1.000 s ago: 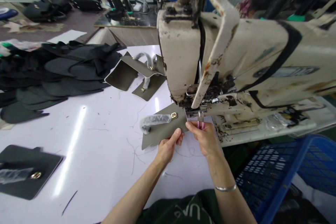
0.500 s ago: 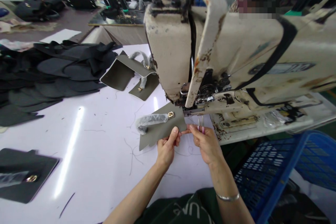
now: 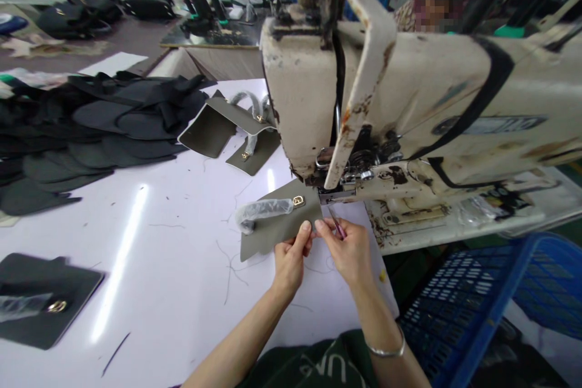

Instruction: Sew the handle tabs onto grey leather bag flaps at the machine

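A grey-green bag panel (image 3: 284,227) lies partly under the sewing machine's head, with a plastic-wrapped handle (image 3: 266,207) and gold buckle (image 3: 298,200) on it. My left hand (image 3: 291,257) pinches its near edge, thumb on top. Beside it, my right hand (image 3: 348,248) is closed round a small pointed tool with a pink-purple handle (image 3: 339,229); whether it is snips or tweezers I cannot tell. The tool tip points up toward the machine. My right thumb and fingertip pinch close to the panel's right corner; what lies between them is too small to make out.
The sewing machine (image 3: 309,91) stands just beyond my hands. Similar panels with handles (image 3: 254,154) lie behind, another panel (image 3: 68,279) at left. Dark cut pieces (image 3: 122,109) are heaped at far left. A blue basket (image 3: 473,291) stands at right. A person (image 3: 436,6) sits beyond.
My right hand has moved slightly left, nearer my left thumb, and turned so the tool's pointed end shows. The panel and my left hand have barely moved; the view has shifted slightly.
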`<state>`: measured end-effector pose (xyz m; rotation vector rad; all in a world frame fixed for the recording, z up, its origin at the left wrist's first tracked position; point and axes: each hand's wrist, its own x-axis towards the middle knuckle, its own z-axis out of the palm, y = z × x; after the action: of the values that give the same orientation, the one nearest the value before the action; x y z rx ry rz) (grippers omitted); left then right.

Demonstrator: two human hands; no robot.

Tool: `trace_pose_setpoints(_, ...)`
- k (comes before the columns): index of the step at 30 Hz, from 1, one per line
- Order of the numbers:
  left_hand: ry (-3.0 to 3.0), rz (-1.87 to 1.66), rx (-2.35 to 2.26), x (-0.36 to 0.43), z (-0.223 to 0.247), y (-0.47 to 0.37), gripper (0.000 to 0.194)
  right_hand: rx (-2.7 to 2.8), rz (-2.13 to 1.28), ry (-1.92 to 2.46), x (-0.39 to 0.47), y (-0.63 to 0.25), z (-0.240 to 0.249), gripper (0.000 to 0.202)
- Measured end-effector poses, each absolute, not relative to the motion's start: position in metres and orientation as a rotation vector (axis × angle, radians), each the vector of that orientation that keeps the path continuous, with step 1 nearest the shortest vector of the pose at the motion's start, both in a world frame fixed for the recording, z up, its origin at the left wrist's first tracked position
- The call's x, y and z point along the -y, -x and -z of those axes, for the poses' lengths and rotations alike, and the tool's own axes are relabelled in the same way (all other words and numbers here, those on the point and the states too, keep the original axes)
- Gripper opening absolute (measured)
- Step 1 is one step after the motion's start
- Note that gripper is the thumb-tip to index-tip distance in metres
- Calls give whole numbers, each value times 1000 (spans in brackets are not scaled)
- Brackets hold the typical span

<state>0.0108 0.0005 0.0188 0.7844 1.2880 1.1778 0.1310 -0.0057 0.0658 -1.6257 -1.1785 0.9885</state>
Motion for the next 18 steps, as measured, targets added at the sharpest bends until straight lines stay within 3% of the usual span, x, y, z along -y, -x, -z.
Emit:
trace_pose_setpoints(5,-1155,-849,-1188,20,-43,7,54,1145,-899,1630,3,-123,-57,40)
trace_pose_setpoints(11,-2013,-1036,-1499,27,-48,61,21,924,-1038,1478,1,-125,-44,37)
trace_pose_setpoints(15,-2117,-758,-1538,-22,-41,67,53,780,-1153,1430,0,-120,-43,39)
trace_pose_setpoints(18,-2219,-722,-1403,-62,-53,56,58,697,-1201,1400,-1,-117,-42,41)
